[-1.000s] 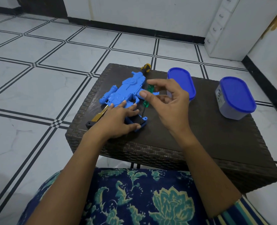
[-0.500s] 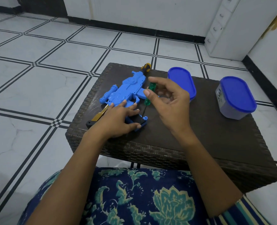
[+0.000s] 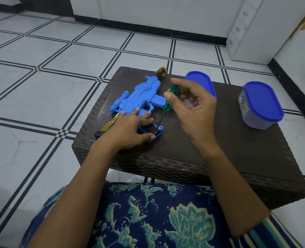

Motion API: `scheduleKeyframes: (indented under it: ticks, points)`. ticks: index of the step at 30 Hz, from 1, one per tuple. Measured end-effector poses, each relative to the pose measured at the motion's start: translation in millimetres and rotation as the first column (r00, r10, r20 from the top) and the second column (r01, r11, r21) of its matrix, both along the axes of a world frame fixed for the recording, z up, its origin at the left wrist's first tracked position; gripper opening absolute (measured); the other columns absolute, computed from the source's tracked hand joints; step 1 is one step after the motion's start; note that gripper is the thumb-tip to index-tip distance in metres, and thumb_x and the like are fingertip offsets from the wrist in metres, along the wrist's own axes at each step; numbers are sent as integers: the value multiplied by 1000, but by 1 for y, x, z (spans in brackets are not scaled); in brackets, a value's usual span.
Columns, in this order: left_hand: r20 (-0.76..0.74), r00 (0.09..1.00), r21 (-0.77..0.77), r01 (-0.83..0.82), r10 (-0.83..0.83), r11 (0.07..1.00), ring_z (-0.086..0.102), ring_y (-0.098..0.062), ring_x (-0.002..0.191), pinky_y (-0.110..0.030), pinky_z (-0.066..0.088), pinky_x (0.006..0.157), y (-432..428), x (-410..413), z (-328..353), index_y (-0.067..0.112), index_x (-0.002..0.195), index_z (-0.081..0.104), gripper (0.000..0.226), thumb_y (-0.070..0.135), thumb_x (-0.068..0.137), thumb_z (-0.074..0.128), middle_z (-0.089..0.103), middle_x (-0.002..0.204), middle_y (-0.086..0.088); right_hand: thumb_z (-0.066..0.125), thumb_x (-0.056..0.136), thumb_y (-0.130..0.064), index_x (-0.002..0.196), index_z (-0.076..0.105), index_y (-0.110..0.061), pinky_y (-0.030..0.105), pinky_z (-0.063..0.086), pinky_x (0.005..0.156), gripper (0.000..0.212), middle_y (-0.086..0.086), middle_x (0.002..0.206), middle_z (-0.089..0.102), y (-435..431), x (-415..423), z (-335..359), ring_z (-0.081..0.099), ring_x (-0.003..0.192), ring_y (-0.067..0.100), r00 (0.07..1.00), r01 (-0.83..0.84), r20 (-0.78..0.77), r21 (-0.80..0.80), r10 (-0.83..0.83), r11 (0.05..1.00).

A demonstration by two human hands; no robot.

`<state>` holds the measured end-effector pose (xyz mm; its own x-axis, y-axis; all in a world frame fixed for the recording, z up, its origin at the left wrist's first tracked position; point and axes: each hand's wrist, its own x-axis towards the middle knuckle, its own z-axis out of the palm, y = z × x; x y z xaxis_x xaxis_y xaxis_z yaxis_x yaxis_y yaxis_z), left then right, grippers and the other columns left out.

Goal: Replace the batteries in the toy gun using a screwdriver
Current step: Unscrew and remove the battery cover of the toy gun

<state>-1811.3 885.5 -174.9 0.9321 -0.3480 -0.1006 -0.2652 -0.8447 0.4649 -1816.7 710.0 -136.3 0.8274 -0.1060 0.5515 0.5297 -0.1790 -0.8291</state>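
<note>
The left half of the surface (image 3: pixel 219 144) is crowded. The toy gun (image 3: pixel 141 97) lies flat from the far edge toward the near left, and the left hand (image 3: pixel 128 129) presses on its lower part. The green screwdriver (image 3: pixel 171 97) slants down from the right hand (image 3: pixel 193 111) to the gun's grip end. A yellow-bladed tool (image 3: pixel 108 125) lies just beside the gun at the left edge. A yellow-and-black handle (image 3: pixel 161 71) sticks out behind the gun. A blue oval lid (image 3: pixel 200 81) sits at the far edge behind the right hand, and a blue-lidded tub (image 3: pixel 262 106) stands near the right edge. Between right hand and tub, and across the near-right part, the woven top lies bare.
</note>
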Motion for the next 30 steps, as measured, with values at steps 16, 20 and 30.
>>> scheduleKeyframes:
  ticks: [16,20,30]
  points:
    - [77,996,42,-38,34,998,14,-10,147,-50,14,119,-6,1,-1,29,139,48,61,49,83,63,31,154,15,75,82,-8,102,68,-10,13,51,68,21,-3,90,67,-38,15,-2,65,82,7,959,284,-34,76,-282,956]
    - [116,992,95,-68,57,993,20,-11,146,-50,23,116,-10,0,0,30,137,50,67,56,78,66,36,152,15,77,81,-9,100,65,-11,13,52,63,22,-2,89,65,-47,17,-14,63,75,3,943,315,-123,43,-308,948]
    - [79,994,99,-89,81,991,28,-15,143,-44,32,112,-16,3,9,27,133,55,65,50,74,73,42,149,9,80,77,-15,91,63,-21,46,61,68,22,5,91,69,-75,18,-35,69,82,29,889,336,-325,-13,-322,942]
